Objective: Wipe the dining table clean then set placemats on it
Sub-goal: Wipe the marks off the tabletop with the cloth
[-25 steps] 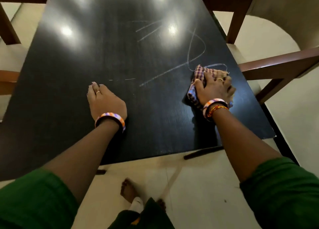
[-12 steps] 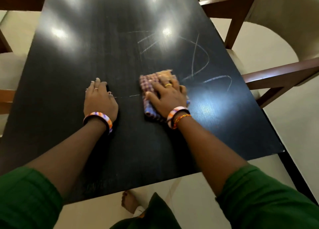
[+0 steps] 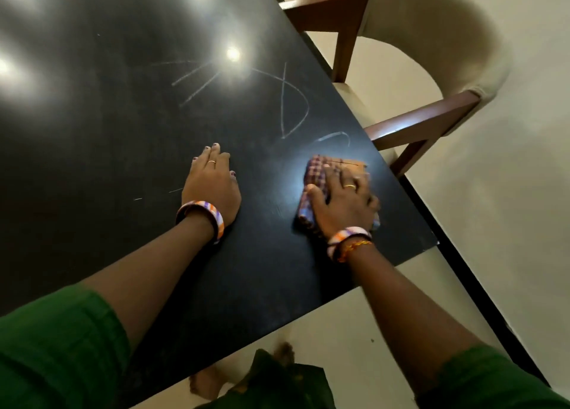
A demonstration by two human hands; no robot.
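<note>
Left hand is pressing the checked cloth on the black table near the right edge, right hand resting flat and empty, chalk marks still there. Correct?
Hands are swapped. In the head view the right hand presses the purple checked cloth on the black dining table near its right edge; the left hand rests flat and empty. The white chalk-like marks are there, as stated.

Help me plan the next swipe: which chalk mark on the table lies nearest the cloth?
The short curved arc, just beyond the checked cloth under the right hand. The big loop and straight strokes lie farther up the table.
</note>
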